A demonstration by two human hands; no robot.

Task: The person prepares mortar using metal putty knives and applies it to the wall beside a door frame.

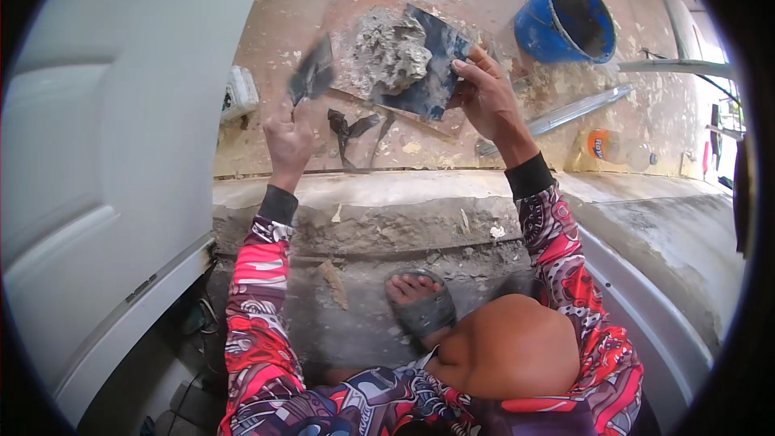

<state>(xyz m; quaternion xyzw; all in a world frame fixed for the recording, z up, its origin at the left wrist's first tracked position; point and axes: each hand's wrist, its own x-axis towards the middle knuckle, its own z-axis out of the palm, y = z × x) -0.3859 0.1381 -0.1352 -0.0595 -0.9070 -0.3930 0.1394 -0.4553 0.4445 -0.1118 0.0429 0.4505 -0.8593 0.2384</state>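
A small trowel (313, 71) with a dark, motion-blurred blade is in my left hand (288, 141), its fingers closed round the handle. The blade sits just left of a heap of wet grey mortar (389, 50). My right hand (488, 95) grips the right edge of a dark blue flat sheet (442, 64), thumb on top and fingers partly hidden beneath. The heap rests partly on this sheet and partly over a brownish board (343, 12) lying on the floor. Both forearms reach forward in patterned sleeves.
A blue bucket (537, 26) with mortar residue stands at the far right. Nearby lie a metal bar (577, 109) and a plastic bottle (623, 150). Black plastic scrap (355, 131) lies before the board. A white door (121, 129) fills the left, and a concrete step (387, 222) crosses in front.
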